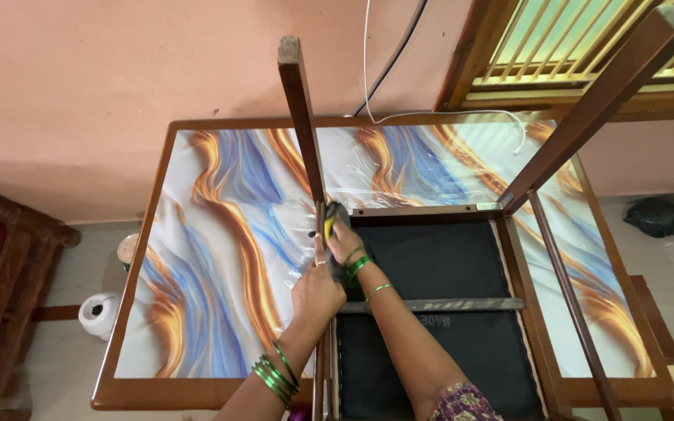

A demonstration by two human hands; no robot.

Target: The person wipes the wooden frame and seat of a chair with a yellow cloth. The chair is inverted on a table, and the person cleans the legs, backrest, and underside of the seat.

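Filling the middle of the frame is your table point(220, 234) with its swirled orange, blue and white top. An upturned wooden chair point(431, 312) lies on it at centre right, black underside up, legs rising toward the upper frame. Your left hand point(317, 292) is clenched around the chair's left rail at lower centre. Just above, your right hand point(345, 242) grasps a dark cloth point(335, 214), pressing it against the base of the leg point(302, 117).
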